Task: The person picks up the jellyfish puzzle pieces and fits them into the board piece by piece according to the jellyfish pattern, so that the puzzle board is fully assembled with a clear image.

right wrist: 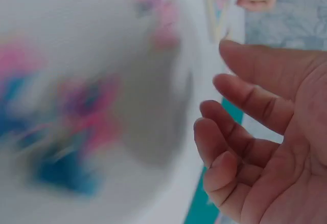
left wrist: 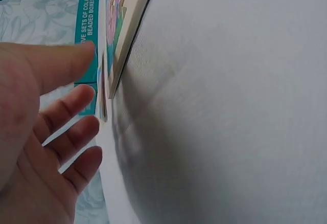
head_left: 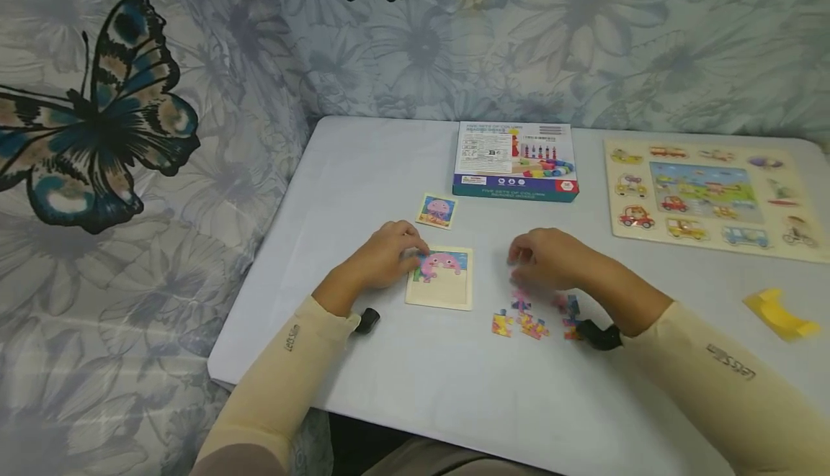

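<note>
A square wooden puzzle board (head_left: 444, 293) lies on the table, its upper part filled with pink and blue pieces and its lower part bare. At its left edge is my left hand (head_left: 389, 254), fingers relaxed and slightly bent; whether the fingertips touch the board cannot be told. Over several loose jigsaw pieces (head_left: 533, 326) hovers my right hand (head_left: 551, 260). Its fingers curve loosely in the right wrist view, with nothing visible between thumb and fingertips. The pieces look blurred there. Just above the board rests a small picture card (head_left: 437, 211) with a pink figure.
A flat box (head_left: 515, 160) of beads stands at the back of the white table (head_left: 382, 361). To the right lies a large wooden vehicle puzzle (head_left: 707, 191). Nearer, on the right, is a curved yellow object (head_left: 781, 315). Patterned cloth hangs behind and at the left.
</note>
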Demonstrator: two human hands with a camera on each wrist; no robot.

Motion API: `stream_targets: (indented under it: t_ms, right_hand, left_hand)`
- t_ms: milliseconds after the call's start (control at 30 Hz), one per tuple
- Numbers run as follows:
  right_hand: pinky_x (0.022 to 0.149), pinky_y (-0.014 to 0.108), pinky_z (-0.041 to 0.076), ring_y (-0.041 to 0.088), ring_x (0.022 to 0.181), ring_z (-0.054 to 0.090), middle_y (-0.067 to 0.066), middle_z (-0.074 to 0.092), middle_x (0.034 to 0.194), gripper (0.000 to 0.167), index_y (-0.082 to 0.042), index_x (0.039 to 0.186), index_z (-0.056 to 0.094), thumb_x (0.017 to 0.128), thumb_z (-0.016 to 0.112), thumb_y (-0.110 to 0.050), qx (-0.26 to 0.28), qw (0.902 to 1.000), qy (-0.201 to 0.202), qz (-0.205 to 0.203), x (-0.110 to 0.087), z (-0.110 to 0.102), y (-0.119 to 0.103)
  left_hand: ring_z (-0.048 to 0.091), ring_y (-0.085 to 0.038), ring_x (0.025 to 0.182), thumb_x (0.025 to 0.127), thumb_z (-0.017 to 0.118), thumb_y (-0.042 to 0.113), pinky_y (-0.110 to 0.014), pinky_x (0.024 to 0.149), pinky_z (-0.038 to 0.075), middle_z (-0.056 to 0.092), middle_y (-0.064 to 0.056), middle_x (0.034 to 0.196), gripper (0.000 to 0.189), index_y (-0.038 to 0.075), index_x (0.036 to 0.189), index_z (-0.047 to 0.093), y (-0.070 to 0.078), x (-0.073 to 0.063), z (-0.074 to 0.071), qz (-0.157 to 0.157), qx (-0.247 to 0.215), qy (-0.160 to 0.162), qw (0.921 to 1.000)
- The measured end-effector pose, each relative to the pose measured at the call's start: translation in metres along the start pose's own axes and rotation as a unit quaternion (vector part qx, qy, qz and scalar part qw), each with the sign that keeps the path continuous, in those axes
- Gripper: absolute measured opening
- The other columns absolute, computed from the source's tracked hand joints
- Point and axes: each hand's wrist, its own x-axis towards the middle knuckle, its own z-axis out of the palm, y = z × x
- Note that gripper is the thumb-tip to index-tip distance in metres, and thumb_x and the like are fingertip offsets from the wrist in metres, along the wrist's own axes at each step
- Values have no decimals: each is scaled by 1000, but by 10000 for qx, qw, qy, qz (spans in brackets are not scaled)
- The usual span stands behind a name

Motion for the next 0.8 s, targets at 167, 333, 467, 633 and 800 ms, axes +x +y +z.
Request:
stream_targets:
  t_ms: [167, 333, 467, 633, 800]
  right_hand:
    - [88, 43, 56, 23, 95, 57, 5, 64, 105, 31, -17, 106, 73, 82, 87, -31, -149, 9998, 108, -54, -14, 21, 10]
    - [95, 46, 55, 24, 97, 57, 6, 62, 105, 31, -13, 102, 72, 80, 89, -27, -150, 9992, 365, -118, -18, 33, 6]
    - [80, 36, 55, 21, 88, 57, 2, 62, 90, 23, -13, 96, 68, 85, 85, -25, 154, 9996, 246, -15, -19, 28, 1]
    - [69, 30, 51, 19, 79, 57, 3, 61, 79, 14, -13, 92, 68, 92, 78, -22, 872, 9960, 164, -106, -8, 18, -7]
    - [69, 28, 50, 20, 80, 57, 4, 63, 85, 16, -12, 94, 68, 91, 79, -23, 1550, 9876, 248, -68, 20, 26, -29]
  left_hand:
    - [39, -23, 132, 101, 66, 30, -44, 113, 35, 49, 1, 141, 31, 35, 131, 70, -1, -1, -2, 214, 8, -271, 9994]
    - [38, -21, 126, 100, 67, 30, -38, 106, 38, 49, 2, 135, 37, 37, 136, 67, 0, 1, 0, 332, -35, -450, 9984]
    - [38, -19, 123, 98, 70, 29, -34, 103, 40, 49, 4, 130, 38, 38, 135, 67, 1, 3, 3, 271, -34, -449, 9986]
    - [38, -18, 122, 97, 71, 29, -33, 104, 40, 49, 5, 131, 38, 39, 134, 68, 4, 6, 5, 250, -15, -440, 9987]
    - [38, -17, 122, 97, 72, 31, -33, 103, 41, 48, 7, 132, 37, 41, 133, 68, 7, 9, 6, 112, -57, -477, 9988]
